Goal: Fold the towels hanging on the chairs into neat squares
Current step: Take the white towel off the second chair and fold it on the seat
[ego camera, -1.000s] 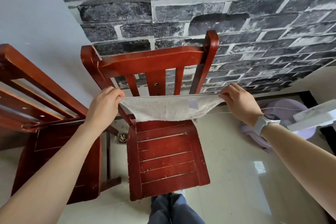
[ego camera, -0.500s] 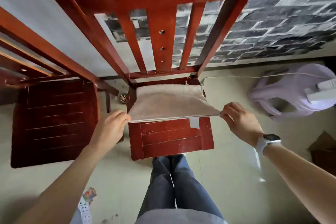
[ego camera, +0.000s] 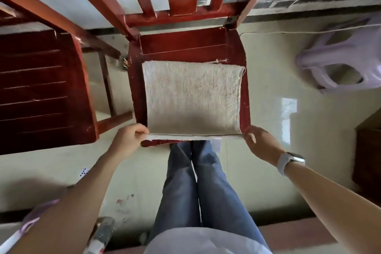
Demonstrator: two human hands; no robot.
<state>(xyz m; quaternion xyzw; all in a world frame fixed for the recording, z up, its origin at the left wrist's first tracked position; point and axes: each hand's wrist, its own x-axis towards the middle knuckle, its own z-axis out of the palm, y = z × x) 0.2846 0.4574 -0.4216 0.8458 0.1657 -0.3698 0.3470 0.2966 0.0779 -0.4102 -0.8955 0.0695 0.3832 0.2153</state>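
Observation:
A beige towel (ego camera: 192, 97) lies spread over the seat of the red wooden chair (ego camera: 185, 41) in front of me. Its far edge rests flat on the seat. Its near edge is lifted slightly at the seat's front. My left hand (ego camera: 128, 139) pinches the near left corner. My right hand (ego camera: 260, 143), with a watch on its wrist, pinches the near right corner. The towel's doubled near edge runs straight between the two hands.
A second red wooden chair (ego camera: 39, 88) stands close on the left. A pale purple plastic stool (ego camera: 342, 64) lies on the tiled floor at the right. A dark wooden piece (ego camera: 369, 156) sits at the far right edge. My legs in jeans are below the seat.
The towel has come down from in front of the chair back onto the seat and now lies spread flat. Both hands moved down and toward me, still holding its corners.

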